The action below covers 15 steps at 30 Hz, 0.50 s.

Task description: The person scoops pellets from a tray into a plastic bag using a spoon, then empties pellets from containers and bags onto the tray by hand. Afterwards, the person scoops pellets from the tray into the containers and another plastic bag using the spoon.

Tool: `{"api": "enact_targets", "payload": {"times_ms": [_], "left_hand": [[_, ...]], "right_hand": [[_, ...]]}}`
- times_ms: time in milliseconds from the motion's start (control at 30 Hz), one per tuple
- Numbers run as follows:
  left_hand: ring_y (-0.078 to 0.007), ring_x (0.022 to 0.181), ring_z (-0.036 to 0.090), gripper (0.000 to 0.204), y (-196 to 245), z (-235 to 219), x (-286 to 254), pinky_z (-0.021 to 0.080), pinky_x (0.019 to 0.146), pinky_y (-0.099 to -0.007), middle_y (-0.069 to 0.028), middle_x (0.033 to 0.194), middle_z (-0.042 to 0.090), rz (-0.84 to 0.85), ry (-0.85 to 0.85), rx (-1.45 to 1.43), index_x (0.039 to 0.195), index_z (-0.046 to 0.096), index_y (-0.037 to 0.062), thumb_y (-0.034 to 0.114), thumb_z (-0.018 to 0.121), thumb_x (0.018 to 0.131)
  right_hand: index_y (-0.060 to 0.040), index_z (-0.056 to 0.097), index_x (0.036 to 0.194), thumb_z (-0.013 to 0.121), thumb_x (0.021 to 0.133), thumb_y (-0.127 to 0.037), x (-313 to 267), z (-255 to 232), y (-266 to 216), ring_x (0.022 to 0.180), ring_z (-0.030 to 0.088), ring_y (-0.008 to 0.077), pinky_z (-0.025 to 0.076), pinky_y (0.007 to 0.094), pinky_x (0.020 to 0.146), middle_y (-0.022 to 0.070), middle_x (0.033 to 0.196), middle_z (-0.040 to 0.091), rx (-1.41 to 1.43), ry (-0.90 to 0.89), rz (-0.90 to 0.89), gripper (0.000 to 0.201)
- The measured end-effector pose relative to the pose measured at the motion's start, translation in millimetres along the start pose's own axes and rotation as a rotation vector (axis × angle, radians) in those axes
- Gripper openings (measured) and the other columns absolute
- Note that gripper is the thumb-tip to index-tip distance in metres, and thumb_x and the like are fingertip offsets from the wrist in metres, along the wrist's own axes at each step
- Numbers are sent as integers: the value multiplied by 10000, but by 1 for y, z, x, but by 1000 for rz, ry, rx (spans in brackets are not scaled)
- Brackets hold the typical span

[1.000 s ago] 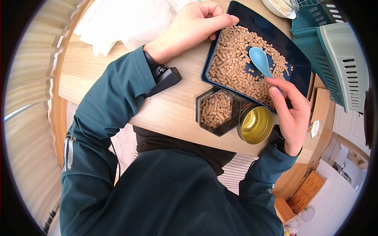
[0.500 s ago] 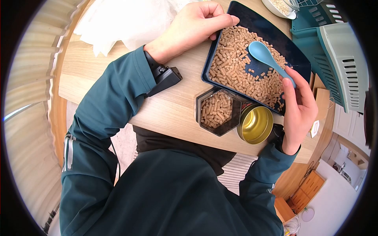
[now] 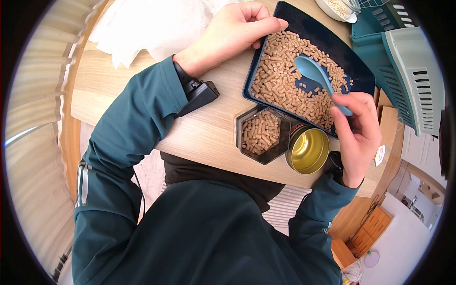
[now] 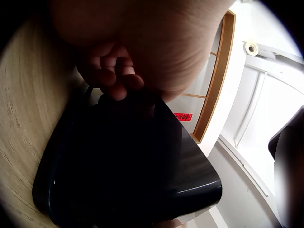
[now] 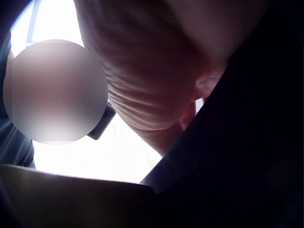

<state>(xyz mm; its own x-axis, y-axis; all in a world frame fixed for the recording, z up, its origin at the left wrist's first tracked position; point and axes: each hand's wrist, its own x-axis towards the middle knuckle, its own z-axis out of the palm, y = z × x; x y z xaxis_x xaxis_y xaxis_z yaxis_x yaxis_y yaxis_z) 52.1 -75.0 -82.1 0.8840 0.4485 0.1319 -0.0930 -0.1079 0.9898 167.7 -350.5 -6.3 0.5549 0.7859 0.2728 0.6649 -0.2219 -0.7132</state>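
Note:
In the head view my right hand [image 3: 358,135] pinches the handle of a light blue spoon [image 3: 311,71] between thumb and fingers. The spoon's bowl is over tan pellets [image 3: 275,76] heaped in a dark blue tray [image 3: 308,19]. At the tray's upper left edge, my left hand [image 3: 232,35] grips the rim, thumb over the top. Its curled fingers [image 4: 111,78] lie against the tray's outer wall [image 4: 128,156] in the left wrist view. A hexagonal container [image 3: 244,116] of pellets and a round tin [image 3: 308,152], golden inside, stand below the tray, near my right wrist.
A white plastic bag [image 3: 147,28] lies at the upper left of the wooden table [image 3: 209,123]. Teal and grey slatted baskets [image 3: 413,76] stand at the right. A white bowl [image 3: 351,18] of pale flakes is at the top right. The table's front edge is close to my body.
The spoon has shifted over the pellets, first right with my hand, then back left and slightly down. My left hand and the tray stay in place.

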Motion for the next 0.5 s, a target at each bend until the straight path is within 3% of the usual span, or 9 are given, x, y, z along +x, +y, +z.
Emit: {"api": "enact_targets", "payload": {"times_ms": [67, 300, 500], "left_hand": [[7, 698, 481, 341, 0, 0, 0, 392, 629, -194, 70, 864, 676, -1, 2, -6, 777, 628, 114, 335, 713, 1023], [5, 692, 476, 341, -1, -1, 0, 391, 633, -192, 69, 877, 684, -16, 1, -6, 772, 623, 119, 331, 713, 1024], [6, 694, 476, 332, 2, 2, 0, 391, 632, -192, 59, 913, 713, -1, 18, -23, 773, 637, 118, 325, 713, 1022]], "right_hand": [[1, 764, 1073, 768, 828, 102, -2, -2, -4, 927, 620, 168, 477, 268, 814, 82, 1038, 652, 74, -77, -3, 265], [26, 758, 1130, 766, 823, 108, -5, -15, 3, 932, 602, 166, 470, 276, 832, 82, 1035, 628, 221, -126, -34, 317], [49, 693, 1277, 688, 973, -11, -2, -9, 8, 845, 588, 123, 478, 247, 771, 64, 1093, 578, 325, 84, 19, 310]]}}
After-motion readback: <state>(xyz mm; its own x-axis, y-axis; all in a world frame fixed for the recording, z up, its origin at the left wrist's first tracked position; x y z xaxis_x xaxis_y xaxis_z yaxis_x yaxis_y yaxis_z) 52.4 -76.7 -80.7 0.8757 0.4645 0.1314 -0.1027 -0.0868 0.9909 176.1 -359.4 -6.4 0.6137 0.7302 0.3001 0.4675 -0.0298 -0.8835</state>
